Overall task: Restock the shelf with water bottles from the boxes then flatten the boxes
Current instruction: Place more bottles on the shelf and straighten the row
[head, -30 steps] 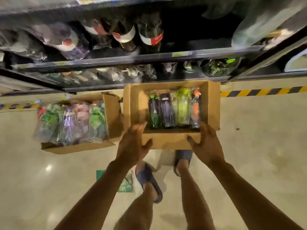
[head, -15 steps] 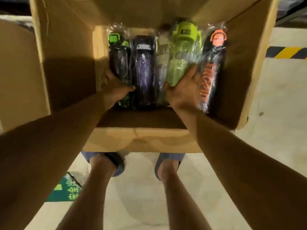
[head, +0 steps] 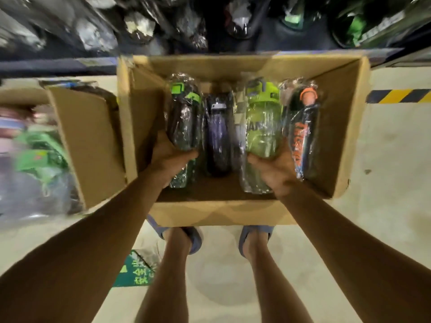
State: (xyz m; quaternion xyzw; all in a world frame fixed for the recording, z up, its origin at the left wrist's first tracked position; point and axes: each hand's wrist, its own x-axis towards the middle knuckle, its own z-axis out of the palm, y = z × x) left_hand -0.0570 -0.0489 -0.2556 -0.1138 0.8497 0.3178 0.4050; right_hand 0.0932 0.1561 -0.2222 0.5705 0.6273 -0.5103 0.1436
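Note:
An open cardboard box [head: 221,213] stands on the floor below the shelf [head: 70,66]. Several plastic-wrapped water bottles lie in it. My left hand [head: 169,157] grips the dark bottle with the green cap [head: 185,122] at its lower half. My right hand [head: 274,170] grips the lime-green bottle [head: 263,122] near its base. Between them lies a dark purple bottle [head: 218,138]. A black bottle with an orange cap [head: 303,127] lies at the right, beside my right hand.
A second open box [head: 91,145] full of wrapped bottles stands to the left, touching the first. Wrapped bottles fill the dark shelf above. My two feet in blue sandals [head: 255,236] stand just behind the box. A yellow-black floor stripe [head: 396,96] runs at the right.
My hands went from the box's near edge down inside it and closed round the green-capped and lime-green bottles. The view has pulled back up from the box since half a second ago.

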